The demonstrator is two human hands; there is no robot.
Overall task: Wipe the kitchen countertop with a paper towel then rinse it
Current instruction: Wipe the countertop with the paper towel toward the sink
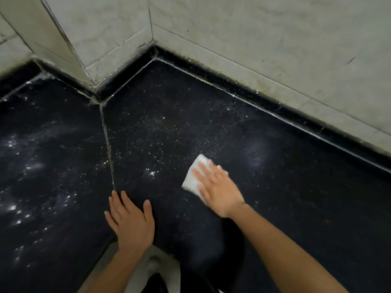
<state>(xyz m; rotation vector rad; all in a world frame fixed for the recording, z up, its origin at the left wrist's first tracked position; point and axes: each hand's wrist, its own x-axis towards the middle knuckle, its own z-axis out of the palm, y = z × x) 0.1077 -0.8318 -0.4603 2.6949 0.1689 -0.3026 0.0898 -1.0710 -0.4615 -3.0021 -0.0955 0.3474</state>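
One paper towel (193, 179), seemingly folded, under right hand (219, 188)

Standing by, I see the left hand (131, 225) and right hand (218, 187) bare. The left forearm (105, 275) and right forearm (285, 246) are uncovered as far as they show. Just off the near edge of the countertop (296, 187), between the arms, a pale patch (152, 265) sits above a dark shape (156, 282). It may be clothing, but it is too blurred to tell.

Folded white paper towel (193, 177) flat on the black, droplet-speckled countertop (296, 197)
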